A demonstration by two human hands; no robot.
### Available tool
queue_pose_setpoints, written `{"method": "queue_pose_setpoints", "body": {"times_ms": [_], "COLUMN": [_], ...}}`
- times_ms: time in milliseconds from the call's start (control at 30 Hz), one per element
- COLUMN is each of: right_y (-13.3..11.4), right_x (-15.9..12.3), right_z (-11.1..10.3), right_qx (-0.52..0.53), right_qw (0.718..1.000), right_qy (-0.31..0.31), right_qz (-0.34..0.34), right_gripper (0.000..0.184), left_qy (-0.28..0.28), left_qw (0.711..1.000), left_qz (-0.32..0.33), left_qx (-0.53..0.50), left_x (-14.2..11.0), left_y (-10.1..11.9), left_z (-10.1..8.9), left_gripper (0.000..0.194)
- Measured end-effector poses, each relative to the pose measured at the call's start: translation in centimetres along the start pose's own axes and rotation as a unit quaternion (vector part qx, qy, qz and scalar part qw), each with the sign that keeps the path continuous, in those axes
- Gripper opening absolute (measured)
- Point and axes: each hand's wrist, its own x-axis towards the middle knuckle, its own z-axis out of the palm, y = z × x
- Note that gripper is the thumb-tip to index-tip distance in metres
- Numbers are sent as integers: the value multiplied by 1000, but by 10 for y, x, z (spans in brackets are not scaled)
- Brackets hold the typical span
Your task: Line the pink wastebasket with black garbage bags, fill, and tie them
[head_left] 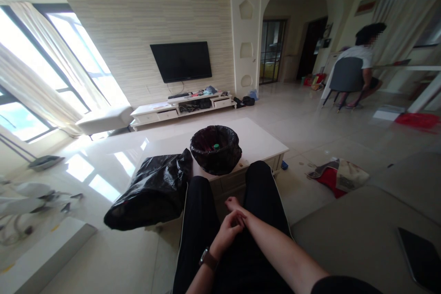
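My left hand (230,228), with a dark-strapped watch (207,258) at its wrist, lies over my lap. Its bent fingers rest on my right wrist. My right hand (233,203) is between my knees, its fingers loosely curled, and I see nothing in them; part of it is hidden by my left hand. In front of my knees, a round bin lined with a black bag (216,158) stands on the white low table (255,140). A green bottle cap (216,146) shows inside it. To its left, a large black plastic bag (151,188) lies on its side, its contents hidden.
A dark phone-like slab (422,257) lies on the sofa (344,239) at my right. On the floor are a red and beige cloth bag (341,177) and a long white box (48,252). A person (358,64) sits on a grey chair farther back, right.
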Motion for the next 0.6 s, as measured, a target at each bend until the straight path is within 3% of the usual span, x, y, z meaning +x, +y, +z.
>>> {"method": "queue_pose_setpoints", "body": {"times_ms": [167,467,600], "right_y": [-3,-3,-6], "right_x": [-8,-10,-14], "right_z": [-6,-2,-4], "right_qx": [4,13,27], "right_qw": [999,999,999], "right_qy": [-29,-27,-23], "right_qz": [33,39,30], "right_gripper": [11,5,14], "left_qy": [3,11,5], "left_qw": [999,999,1000], "left_qz": [-13,-17,-1], "left_qx": [39,32,7], "left_x": [-3,0,0], "left_y": [3,2,3], "left_z": [2,-1,1], "left_gripper": [61,49,42]}}
